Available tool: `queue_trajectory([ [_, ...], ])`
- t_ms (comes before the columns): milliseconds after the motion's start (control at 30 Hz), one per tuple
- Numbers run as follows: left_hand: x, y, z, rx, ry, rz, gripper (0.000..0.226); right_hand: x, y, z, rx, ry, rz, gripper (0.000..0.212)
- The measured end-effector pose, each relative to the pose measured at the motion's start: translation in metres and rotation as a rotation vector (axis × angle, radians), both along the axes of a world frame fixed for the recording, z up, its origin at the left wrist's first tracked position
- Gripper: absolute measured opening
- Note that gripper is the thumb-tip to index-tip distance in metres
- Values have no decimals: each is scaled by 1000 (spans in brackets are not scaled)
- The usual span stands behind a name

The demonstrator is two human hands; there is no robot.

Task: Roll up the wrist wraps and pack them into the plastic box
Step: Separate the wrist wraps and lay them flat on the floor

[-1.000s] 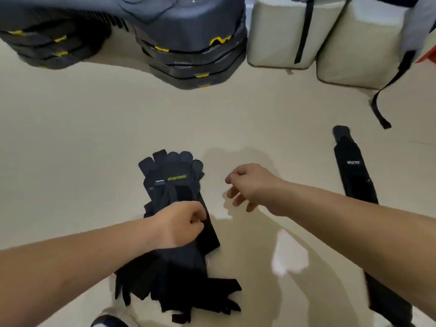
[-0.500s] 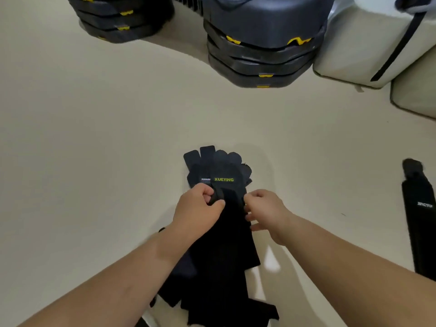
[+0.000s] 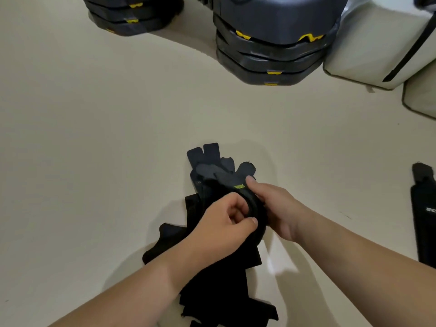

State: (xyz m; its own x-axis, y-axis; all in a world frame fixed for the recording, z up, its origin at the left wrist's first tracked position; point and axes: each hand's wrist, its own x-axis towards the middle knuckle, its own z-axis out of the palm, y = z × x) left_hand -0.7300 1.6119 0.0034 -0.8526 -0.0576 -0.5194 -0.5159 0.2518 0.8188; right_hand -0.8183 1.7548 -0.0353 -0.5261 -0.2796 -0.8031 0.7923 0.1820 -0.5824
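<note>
The left hand's (image 3: pixel 224 223) fingers (image 3: pixel 232 202) are curled tight, thumb and forefinger pinching the near edge of one black wrist wrap (image 3: pixel 259 217) that is partly rolled into a coil. The right hand (image 3: pixel 278 206) cups the coil's far side with bent fingers, its thumb (image 3: pixel 253 182) laid on top beside the yellow lettering (image 3: pixel 239 186). The coil sits just above a pile of flat black wrist wraps (image 3: pixel 245 258) on the beige surface (image 3: pixel 94 138). I cannot tell how many wraps are in the pile, though about five tab ends (image 3: pixel 210 152) fan out at its far end. One more black strap (image 3: pixel 424 220) lies well apart at the right edge. Beyond stand two stacks of dark plastic boxes with yellow latches (image 3: pixel 271 53) (image 3: pixel 134 15), and two pale padded bags (image 3: pixel 377 43) (image 3: pixel 422 100) sit to their right.
</note>
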Motion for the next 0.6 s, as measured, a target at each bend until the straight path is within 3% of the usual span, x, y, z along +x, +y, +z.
queue_trajectory([
  [67, 5, -1, 0, 82, -50, 56, 12, 1, 3, 0, -13, 19, -2, 37],
  [233, 3, -11, 2, 304, -117, 169, 36, 8, 13, -2, -52, -8, 2, 9],
  [433, -1, -2, 0, 131, -38, 197, 28, 14, 16, 0, -101, -5, 49, 25],
  [600, -13, -3, -1, 7, 29, 317, 7, 20, 5, 8, -51, 36, 238, 32],
])
